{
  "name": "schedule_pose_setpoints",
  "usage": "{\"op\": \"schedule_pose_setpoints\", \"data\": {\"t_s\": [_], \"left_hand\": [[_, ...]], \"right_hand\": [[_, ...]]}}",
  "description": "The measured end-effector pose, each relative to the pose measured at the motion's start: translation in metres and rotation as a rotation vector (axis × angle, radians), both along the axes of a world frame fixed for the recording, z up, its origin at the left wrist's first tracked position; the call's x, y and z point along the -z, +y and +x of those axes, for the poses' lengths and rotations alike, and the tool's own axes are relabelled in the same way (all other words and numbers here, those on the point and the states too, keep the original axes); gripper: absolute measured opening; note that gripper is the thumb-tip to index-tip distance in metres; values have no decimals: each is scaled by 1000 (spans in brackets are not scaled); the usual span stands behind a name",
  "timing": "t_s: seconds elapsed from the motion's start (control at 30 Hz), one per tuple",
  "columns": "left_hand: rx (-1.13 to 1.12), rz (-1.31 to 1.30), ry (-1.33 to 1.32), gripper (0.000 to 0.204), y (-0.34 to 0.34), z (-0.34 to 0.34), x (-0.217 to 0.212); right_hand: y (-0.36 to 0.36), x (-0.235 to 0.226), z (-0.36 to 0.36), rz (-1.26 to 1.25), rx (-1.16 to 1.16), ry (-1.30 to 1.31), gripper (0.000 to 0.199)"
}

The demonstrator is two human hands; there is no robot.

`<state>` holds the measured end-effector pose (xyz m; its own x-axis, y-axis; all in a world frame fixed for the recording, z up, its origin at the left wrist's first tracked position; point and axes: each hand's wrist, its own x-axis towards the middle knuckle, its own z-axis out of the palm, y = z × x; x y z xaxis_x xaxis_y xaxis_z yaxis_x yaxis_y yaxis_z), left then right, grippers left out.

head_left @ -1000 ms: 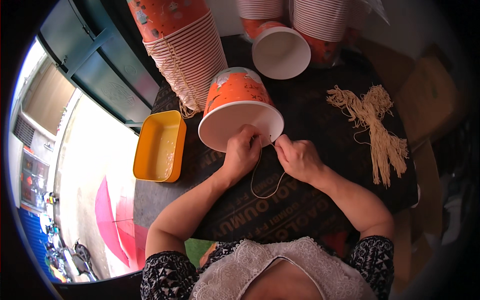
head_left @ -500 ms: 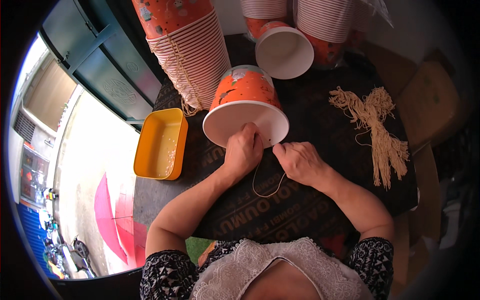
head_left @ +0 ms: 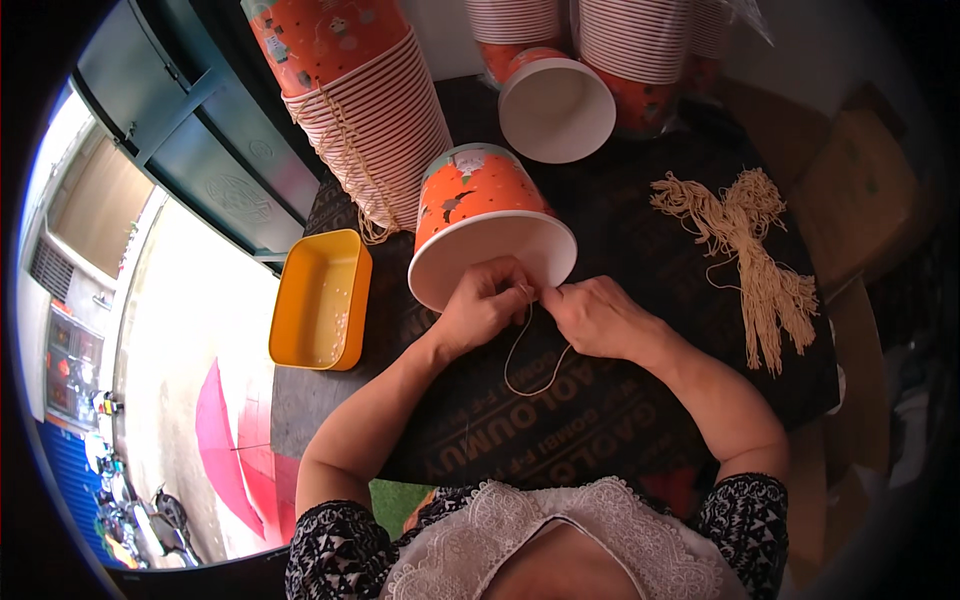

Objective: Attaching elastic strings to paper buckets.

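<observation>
Here, a string loop (head_left: 535, 355) is pinched by both the left hand (head_left: 480, 310) and right hand (head_left: 595, 315), together at the near rim of the tipped orange paper bucket (head_left: 485, 225).

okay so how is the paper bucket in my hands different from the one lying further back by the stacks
The bucket at your hands shows its orange printed wall, its opening toward you; the far bucket shows mostly its white inside. Your left hand and right hand work a string loop at the near rim; nothing touches the far one. Both lie tipped on the dark cloth.
</observation>
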<state>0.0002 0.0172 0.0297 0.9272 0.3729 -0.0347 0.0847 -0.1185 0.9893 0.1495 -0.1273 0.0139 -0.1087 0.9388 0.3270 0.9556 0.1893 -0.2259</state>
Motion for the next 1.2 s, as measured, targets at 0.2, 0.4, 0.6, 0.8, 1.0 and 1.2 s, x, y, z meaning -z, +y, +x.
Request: {"op": "schedule_pose_setpoints", "data": {"t_s": [0.2,0.4,0.6,0.8,1.0,1.2], "left_hand": [[30,-186,37,11,3,-1,5],[-92,502,-45,12,-6,4,11],[-143,472,-73,16,-6,3,19],[-369,342,-2,14,-17,7,26],[-448,301,-37,16,-24,9,31],[-422,305,-63,18,-27,9,27]], "right_hand": [[1,3,4,-24,-27,63,8],[2,0,5,-23,-44,123,8],[1,8,3,48,26,204,5],[4,6,-11,349,203,511,9],[9,3,-32,233,346,476,11],[11,10,-23,289,314,695,12]]}}
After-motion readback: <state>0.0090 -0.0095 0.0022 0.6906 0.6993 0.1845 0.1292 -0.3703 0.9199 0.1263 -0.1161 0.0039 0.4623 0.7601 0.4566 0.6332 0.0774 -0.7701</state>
